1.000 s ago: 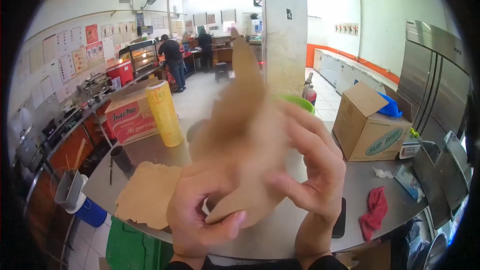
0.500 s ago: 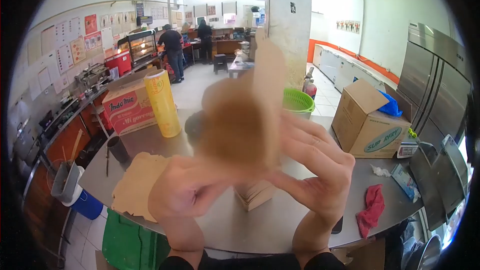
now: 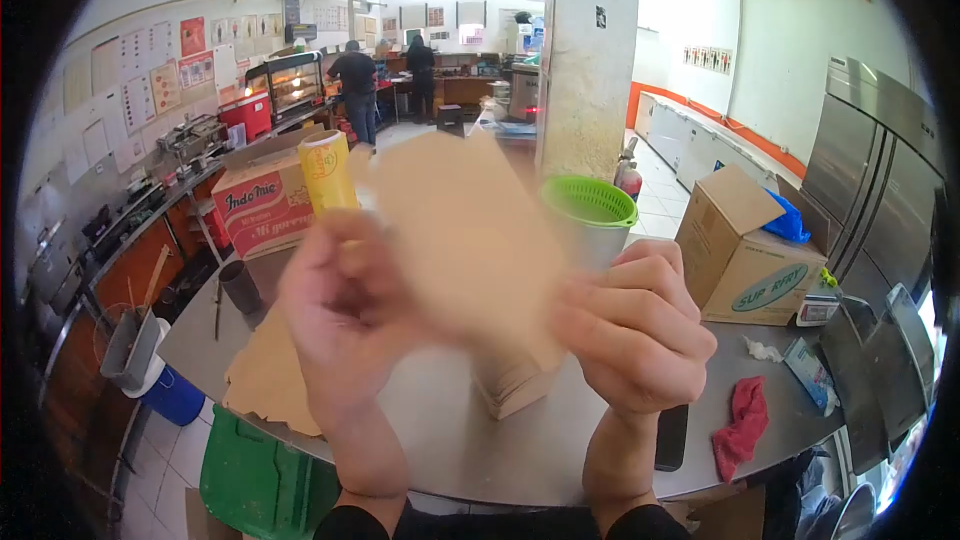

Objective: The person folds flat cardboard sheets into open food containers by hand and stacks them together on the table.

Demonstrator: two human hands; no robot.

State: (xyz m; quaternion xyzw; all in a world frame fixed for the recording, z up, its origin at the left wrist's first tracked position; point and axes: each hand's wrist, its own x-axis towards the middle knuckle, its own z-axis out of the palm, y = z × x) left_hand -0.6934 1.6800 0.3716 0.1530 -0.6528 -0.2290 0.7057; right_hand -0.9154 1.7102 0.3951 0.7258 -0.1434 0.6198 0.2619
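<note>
A blurred piece of brown paper [image 3: 470, 230], perhaps a paper bag, is held up in front of me over the table. My right hand [image 3: 640, 330] is closed, pinching its lower right edge between thumb and fingers. At its left edge my left hand [image 3: 345, 310] has its fingers curled in, smeared by motion, and seems to grip the paper there. Below, a stack of folded brown paper [image 3: 515, 392] stands on the metal table [image 3: 450, 440], partly hidden by the held piece. A flat brown sheet with ragged edges [image 3: 270, 380] lies behind my left wrist.
An Indomie carton [image 3: 262, 202], a yellow roll [image 3: 328, 172] and a dark cup [image 3: 238, 287] stand at left. A green basket [image 3: 592, 202], an open carton [image 3: 755, 260], a red cloth [image 3: 740, 427] and a black phone-like object [image 3: 671, 438] are rightward. Two people work far back.
The brown paper has turned from a boxy, end-on shape to a broad face toward me. My left hand has risen along its left side; my right fingers have curled closed at its edge.
</note>
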